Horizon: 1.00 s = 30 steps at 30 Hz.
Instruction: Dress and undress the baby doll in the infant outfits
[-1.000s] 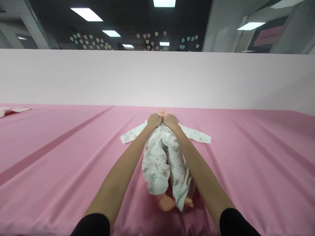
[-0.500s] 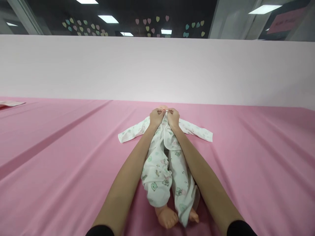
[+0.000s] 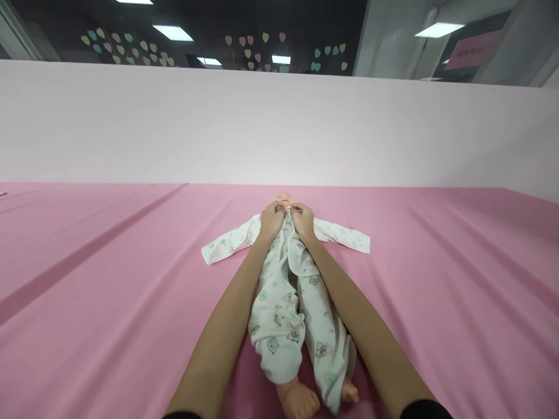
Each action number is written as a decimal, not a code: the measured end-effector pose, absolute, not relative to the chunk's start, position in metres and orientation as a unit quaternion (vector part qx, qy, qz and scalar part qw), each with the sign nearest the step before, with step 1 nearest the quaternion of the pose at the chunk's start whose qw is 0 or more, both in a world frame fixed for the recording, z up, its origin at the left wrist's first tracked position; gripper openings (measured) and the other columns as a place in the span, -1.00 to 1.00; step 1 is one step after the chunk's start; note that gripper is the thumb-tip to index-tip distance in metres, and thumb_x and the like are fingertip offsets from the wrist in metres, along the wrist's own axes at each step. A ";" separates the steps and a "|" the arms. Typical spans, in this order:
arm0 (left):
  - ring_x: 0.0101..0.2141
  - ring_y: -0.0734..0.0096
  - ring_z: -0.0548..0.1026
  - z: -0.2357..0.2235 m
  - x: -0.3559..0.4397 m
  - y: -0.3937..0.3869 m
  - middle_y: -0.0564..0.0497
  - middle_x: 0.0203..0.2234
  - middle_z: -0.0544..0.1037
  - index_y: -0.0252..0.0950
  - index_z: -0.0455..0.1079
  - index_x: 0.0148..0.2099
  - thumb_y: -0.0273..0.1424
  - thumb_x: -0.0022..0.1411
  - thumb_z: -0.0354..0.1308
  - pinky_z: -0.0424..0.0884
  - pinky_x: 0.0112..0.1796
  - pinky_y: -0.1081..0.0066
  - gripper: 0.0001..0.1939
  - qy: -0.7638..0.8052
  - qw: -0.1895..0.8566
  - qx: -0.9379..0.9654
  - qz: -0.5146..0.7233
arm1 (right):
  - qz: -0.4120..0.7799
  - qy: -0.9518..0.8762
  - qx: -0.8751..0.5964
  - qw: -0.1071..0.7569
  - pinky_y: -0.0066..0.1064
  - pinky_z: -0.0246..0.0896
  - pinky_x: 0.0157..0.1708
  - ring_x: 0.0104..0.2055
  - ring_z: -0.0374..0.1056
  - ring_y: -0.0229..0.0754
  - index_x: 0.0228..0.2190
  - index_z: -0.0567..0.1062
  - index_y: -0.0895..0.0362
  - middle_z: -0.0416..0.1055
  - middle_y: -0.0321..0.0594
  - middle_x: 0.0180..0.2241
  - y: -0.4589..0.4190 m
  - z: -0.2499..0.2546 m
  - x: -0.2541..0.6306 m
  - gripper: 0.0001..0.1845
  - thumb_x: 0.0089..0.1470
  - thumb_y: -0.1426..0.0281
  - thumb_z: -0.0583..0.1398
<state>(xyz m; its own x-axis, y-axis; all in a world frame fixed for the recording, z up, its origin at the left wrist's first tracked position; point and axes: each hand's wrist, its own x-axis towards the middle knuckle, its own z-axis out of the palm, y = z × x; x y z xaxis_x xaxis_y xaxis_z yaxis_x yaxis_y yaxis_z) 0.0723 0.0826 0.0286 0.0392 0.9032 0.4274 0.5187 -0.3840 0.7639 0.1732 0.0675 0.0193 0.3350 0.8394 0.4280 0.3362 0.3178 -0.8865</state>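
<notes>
A baby doll point(image 3: 299, 401) lies on its back, feet toward me, its head partly hidden beyond my hands. It wears a white printed baby jacket point(image 3: 301, 262) with both sleeves spread out, and matching pants point(image 3: 279, 326). At the jacket's neckline my left hand point(image 3: 273, 219) pinches one front edge. Opposite it, my right hand point(image 3: 302, 220) pinches the other front edge, the two hands almost meeting under the doll's chin. The fingertips are small here, so any fastener between them cannot be made out. Below the hands the jacket front hangs partly apart.
A pink sheet point(image 3: 131, 302) with long creases covers the surface. Behind it rises a white wall point(image 3: 218, 128), topped by dark glass with paper hearts point(image 3: 323, 58). The corner of some pale item point(image 3: 2, 193) shows at the far left edge.
The view has shifted slightly, and more of the doll's face shows beyond my hands. Both hands stay at the jacket's neckline, a little closer to me.
</notes>
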 end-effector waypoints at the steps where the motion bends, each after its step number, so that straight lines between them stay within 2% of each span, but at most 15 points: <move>1: -0.36 0.42 0.46 0.028 0.072 0.083 0.05 -0.43 0.55 -0.27 0.41 -0.30 -0.48 0.08 -0.02 0.30 -0.27 0.47 -0.81 0.512 0.209 0.690 0.468 | 0.210 -0.538 -0.537 0.615 -0.43 0.22 -0.16 -0.27 0.39 -0.21 -0.43 0.51 0.15 0.51 -0.21 -0.34 0.068 0.018 0.173 -0.79 -0.06 0.43 0.07; 5: -0.32 0.43 0.49 0.026 0.072 0.084 0.01 -0.35 0.56 -0.29 0.40 -0.29 -0.44 0.10 0.02 0.32 -0.24 0.48 -0.85 0.493 0.219 0.686 0.488 | 0.210 -0.531 -0.496 0.654 -0.37 0.24 -0.15 -0.26 0.41 -0.17 -0.43 0.52 0.15 0.52 -0.20 -0.34 0.071 0.012 0.175 -0.80 -0.07 0.40 0.10; 9: -0.36 0.43 0.49 0.025 0.072 0.084 0.03 -0.40 0.56 -0.27 0.41 -0.33 -0.46 0.08 0.04 0.32 -0.26 0.47 -0.87 0.487 0.223 0.691 0.486 | 0.199 -0.523 -0.481 0.675 -0.32 0.26 -0.15 -0.26 0.41 -0.14 -0.41 0.51 0.17 0.52 -0.16 -0.33 0.076 0.008 0.175 -0.78 -0.05 0.38 0.09; 16: -0.40 0.43 0.48 0.026 0.072 0.082 0.04 -0.47 0.54 -0.29 0.39 -0.37 -0.53 0.03 0.02 0.32 -0.32 0.48 -0.86 0.486 0.208 0.689 0.496 | 0.168 -0.549 -0.492 0.654 -0.37 0.25 -0.23 -0.33 0.39 -0.18 -0.48 0.50 0.15 0.51 -0.20 -0.39 0.072 0.013 0.172 -0.82 -0.06 0.40 0.09; 19: -0.39 0.44 0.49 0.027 0.072 0.080 0.03 -0.44 0.55 -0.30 0.39 -0.35 -0.56 0.03 -0.01 0.32 -0.31 0.50 -0.83 0.485 0.217 0.685 0.498 | 0.143 -0.568 -0.494 0.643 -0.36 0.22 -0.22 -0.31 0.37 -0.17 -0.50 0.47 0.15 0.49 -0.19 -0.40 0.070 0.014 0.171 -0.76 0.01 0.35 0.04; 22: -0.37 0.43 0.49 0.029 0.071 0.077 0.02 -0.42 0.56 -0.30 0.40 -0.33 -0.57 0.05 -0.02 0.32 -0.29 0.50 -0.80 0.491 0.205 0.691 0.489 | 0.118 -0.577 -0.485 0.646 -0.36 0.22 -0.22 -0.29 0.36 -0.19 -0.33 0.44 0.12 0.47 -0.22 -0.37 0.071 0.012 0.172 -0.73 0.08 0.37 -0.04; 24: -0.34 0.42 0.49 0.030 0.071 0.076 0.02 -0.41 0.56 -0.30 0.41 -0.31 -0.58 0.05 -0.04 0.31 -0.27 0.49 -0.78 0.499 0.187 0.695 0.482 | 0.114 -0.582 -0.481 0.645 -0.38 0.23 -0.26 -0.30 0.36 -0.20 -0.21 0.39 0.11 0.46 -0.24 -0.35 0.073 0.010 0.172 -0.73 0.04 0.41 0.00; 28: -0.30 0.37 0.49 0.030 0.072 0.076 0.01 -0.36 0.56 -0.26 0.39 -0.24 -0.42 0.16 -0.03 0.30 -0.24 0.44 -0.82 0.525 0.169 0.680 0.482 | 0.111 -0.591 -0.490 0.632 -0.40 0.24 -0.32 -0.37 0.35 -0.21 -0.24 0.36 0.10 0.43 -0.29 -0.41 0.076 0.009 0.172 -0.72 -0.09 0.43 0.12; 30: -0.29 0.35 0.49 0.028 0.072 0.078 0.01 -0.36 0.56 -0.25 0.37 -0.21 -0.35 0.16 0.02 0.30 -0.25 0.43 -0.82 0.534 0.164 0.676 0.480 | 0.104 -0.596 -0.490 0.628 -0.39 0.24 -0.31 -0.39 0.33 -0.22 -0.28 0.36 0.09 0.41 -0.32 -0.46 0.076 0.010 0.171 -0.75 -0.12 0.44 0.14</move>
<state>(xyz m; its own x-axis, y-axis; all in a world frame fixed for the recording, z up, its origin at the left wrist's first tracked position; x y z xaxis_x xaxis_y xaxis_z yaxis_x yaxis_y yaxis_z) 0.0721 0.0776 0.0284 -0.0311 0.8796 0.4746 0.5639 -0.3766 0.7349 0.1711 0.0763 0.0098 0.2690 0.7138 0.6466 0.4533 0.4984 -0.7389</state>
